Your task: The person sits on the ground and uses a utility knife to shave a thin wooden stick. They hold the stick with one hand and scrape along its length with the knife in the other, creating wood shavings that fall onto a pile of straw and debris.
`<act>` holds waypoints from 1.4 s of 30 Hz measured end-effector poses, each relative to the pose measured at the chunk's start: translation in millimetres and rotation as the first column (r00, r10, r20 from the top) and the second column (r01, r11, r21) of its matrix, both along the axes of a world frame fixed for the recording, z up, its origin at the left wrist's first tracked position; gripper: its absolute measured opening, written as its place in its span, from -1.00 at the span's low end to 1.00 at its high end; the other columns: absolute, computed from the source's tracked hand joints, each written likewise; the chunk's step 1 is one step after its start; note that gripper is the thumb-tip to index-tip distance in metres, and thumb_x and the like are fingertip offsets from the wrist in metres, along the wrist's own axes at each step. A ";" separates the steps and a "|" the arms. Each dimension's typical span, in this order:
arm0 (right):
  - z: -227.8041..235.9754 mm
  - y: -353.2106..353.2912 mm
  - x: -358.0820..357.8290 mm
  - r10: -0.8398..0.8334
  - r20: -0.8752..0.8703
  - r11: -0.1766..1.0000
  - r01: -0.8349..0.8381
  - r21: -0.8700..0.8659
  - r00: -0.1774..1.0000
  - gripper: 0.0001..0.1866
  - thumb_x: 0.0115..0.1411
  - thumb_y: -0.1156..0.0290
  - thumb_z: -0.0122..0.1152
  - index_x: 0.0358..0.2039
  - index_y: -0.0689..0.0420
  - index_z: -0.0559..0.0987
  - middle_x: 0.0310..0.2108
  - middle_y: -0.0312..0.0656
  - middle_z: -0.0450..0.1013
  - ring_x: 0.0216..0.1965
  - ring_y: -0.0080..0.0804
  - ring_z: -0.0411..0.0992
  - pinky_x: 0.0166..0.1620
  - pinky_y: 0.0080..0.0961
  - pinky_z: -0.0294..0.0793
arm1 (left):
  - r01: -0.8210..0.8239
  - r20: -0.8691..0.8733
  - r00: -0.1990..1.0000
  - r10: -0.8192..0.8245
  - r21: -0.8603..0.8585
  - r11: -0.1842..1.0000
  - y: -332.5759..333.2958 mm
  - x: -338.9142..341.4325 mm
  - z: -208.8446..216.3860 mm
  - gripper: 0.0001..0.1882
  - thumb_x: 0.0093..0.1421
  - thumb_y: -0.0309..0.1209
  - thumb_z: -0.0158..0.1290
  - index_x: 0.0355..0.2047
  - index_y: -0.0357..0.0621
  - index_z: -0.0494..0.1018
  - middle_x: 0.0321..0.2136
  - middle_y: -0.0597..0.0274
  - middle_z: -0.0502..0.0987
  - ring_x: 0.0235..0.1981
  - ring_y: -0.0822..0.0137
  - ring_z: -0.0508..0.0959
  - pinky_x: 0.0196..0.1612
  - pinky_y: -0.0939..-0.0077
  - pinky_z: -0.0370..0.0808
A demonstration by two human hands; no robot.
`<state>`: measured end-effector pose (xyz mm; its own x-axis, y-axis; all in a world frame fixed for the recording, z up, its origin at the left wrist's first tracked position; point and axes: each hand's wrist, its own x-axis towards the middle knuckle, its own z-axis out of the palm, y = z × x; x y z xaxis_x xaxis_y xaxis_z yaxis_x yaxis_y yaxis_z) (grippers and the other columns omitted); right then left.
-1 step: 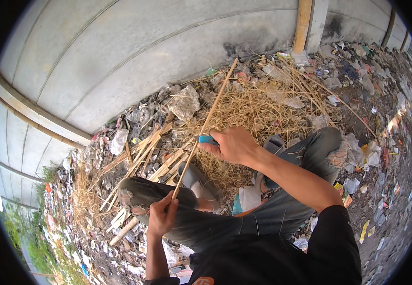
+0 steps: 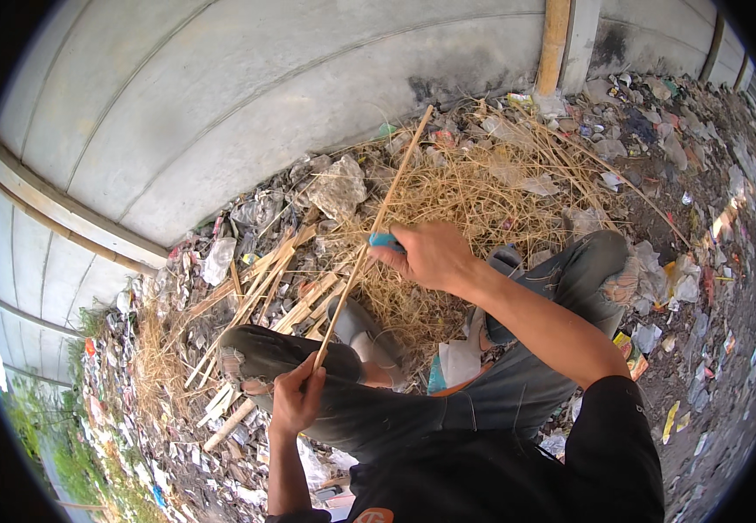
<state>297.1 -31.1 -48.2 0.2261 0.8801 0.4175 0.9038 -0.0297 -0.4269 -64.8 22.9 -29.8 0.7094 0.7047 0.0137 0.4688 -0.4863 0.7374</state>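
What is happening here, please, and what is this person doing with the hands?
A seated person grips the lower end of a thin wooden strip in the left hand. The right hand holds a small blue tool against the strip, partway along it; its working edge cannot be made out. The strip's far end points toward the grey wall. Straw-like strands lie heaped ahead, and other cut strips lie to the left.

blue tool: partly hidden by right hand | stick: near end hidden in left hand
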 end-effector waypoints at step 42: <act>34.4 8.1 26.9 0.227 -0.946 0.956 0.131 0.261 0.231 -0.66 0.43 0.11 0.32 -0.30 0.15 0.67 -0.74 -0.56 0.11 -0.74 -0.76 0.01 -0.65 -0.56 -0.07 | 0.051 0.054 0.997 -0.049 -0.049 0.997 -10.9 3.7 13.2 -0.63 0.47 -0.40 0.08 0.17 -0.39 0.54 -0.63 0.30 0.33 -0.57 0.55 0.31 -0.48 0.52 0.30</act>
<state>324.0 -23.0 -13.7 0.5697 0.8162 0.0960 -0.2063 0.2552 -0.9446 -61.1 12.0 -16.6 0.7429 0.6692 0.0171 0.4048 -0.4695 0.7846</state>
